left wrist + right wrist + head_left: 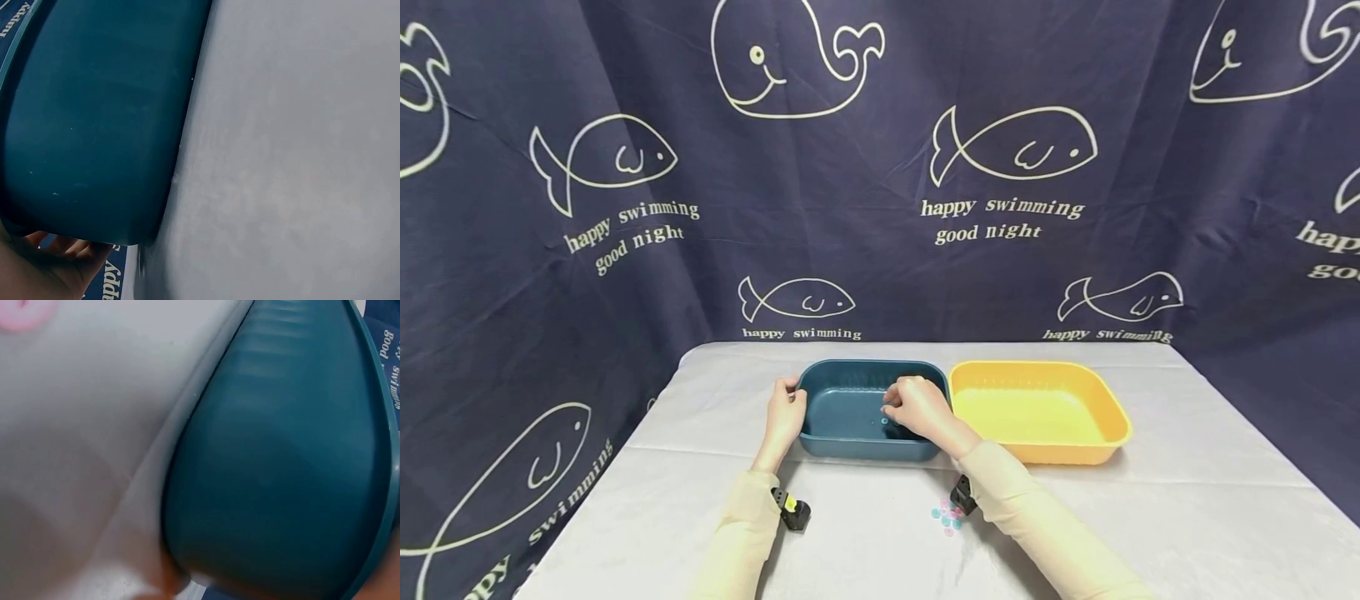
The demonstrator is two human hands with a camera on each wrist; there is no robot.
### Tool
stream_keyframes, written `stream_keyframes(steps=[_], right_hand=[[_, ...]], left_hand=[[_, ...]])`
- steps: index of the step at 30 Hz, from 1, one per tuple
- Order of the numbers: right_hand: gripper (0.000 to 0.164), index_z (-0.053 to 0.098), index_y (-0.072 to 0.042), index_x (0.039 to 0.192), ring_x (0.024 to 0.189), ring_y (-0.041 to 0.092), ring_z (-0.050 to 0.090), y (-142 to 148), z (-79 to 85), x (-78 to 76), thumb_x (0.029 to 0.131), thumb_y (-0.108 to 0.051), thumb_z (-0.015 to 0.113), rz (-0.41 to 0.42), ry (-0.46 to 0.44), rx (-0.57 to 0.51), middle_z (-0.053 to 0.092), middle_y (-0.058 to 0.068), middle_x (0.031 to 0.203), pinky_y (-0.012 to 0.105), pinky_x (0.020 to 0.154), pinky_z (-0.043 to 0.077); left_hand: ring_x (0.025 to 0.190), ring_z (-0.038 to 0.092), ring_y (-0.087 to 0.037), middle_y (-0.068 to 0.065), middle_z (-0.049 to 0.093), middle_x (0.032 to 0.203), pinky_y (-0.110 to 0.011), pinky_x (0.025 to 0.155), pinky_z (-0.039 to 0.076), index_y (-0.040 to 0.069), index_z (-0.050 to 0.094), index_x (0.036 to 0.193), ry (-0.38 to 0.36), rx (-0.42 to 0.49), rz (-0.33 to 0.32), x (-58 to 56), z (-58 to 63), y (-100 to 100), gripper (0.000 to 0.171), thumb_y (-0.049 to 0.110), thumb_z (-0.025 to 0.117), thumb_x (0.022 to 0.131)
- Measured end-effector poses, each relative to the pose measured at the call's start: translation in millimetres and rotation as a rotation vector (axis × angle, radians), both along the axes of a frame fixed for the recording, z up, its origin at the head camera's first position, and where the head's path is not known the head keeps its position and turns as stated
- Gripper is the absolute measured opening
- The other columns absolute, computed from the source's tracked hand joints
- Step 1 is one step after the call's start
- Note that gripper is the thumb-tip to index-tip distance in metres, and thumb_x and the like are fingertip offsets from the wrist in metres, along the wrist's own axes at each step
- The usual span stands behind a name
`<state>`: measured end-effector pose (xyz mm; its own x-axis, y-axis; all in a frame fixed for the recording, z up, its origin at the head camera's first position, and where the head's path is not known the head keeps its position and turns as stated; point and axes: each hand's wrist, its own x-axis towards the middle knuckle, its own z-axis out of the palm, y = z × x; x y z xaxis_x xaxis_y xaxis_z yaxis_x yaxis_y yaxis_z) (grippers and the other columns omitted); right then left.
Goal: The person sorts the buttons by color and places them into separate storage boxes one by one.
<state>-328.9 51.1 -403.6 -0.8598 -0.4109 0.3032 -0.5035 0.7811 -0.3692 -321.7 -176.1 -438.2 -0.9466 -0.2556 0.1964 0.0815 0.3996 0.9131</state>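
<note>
My left hand (786, 412) grips the left end of a dark blue plastic bin (868, 450). In the left wrist view, the fingers (78, 247) lie against the bin's end wall. Over the bin's right half is my right hand (921, 406), its fingers bent and pointing down and left inside the rim. A small light blue button (884, 421) shows just below those fingertips. I cannot tell whether the right fingertips hold anything. On the table below the right forearm lies a small group of pink and light blue buttons (946, 521).
A yellow bin (1037, 454) stands beside the blue bin on the right, rims nearly meeting. Both are on a table with a pale cloth (865, 533). A dark blue printed curtain (880, 250) hangs behind and at the sides. Each wrist wears a small black camera (793, 512).
</note>
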Motion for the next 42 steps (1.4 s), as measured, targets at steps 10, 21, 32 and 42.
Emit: stream_keyframes(steps=[10,21,32,42], right_hand=[[0.007,0.073,-0.012,0.085,0.073,0.012,0.062,4.6,5.1,6.3,0.081,-0.018,0.072,-0.014,-0.023,-0.030,0.063,-0.002,0.078,0.027,0.066,0.052],[0.007,0.073,-0.007,0.081,0.067,0.011,0.058,18.8,13.5,19.4,0.078,-0.014,0.073,0.052,0.065,-0.076,0.059,-0.001,0.071,0.025,0.061,0.049],[0.009,0.075,-0.010,0.084,0.065,0.006,0.052,36.4,18.7,38.6,0.080,-0.016,0.072,0.059,0.010,-0.094,0.060,-0.004,0.072,0.018,0.058,0.043],[0.009,0.075,-0.008,0.085,0.064,0.008,0.052,49.4,16.7,52.7,0.080,-0.016,0.073,0.098,0.060,-0.107,0.058,-0.005,0.070,0.019,0.058,0.043]], left_hand=[[0.120,0.049,-0.042,-0.029,0.047,0.129,-0.051,0.098,0.042,-0.007,0.042,0.124,-0.020,0.003,-0.006,-0.9,-0.7,-1.0,0.033,0.008,0.040,0.095],[0.122,0.046,-0.043,-0.029,0.044,0.131,-0.052,0.099,0.041,-0.007,0.040,0.126,-0.050,0.016,-0.014,0.3,1.2,-1.4,0.035,0.008,0.038,0.095],[0.124,0.044,-0.042,-0.029,0.043,0.133,-0.052,0.101,0.039,-0.007,0.039,0.128,-0.075,0.023,-0.027,0.4,0.5,-3.3,0.035,0.008,0.038,0.096],[0.125,0.044,-0.042,-0.029,0.042,0.133,-0.052,0.101,0.039,-0.007,0.038,0.128,-0.083,0.014,-0.029,1.7,2.9,-1.9,0.036,0.009,0.037,0.096]])
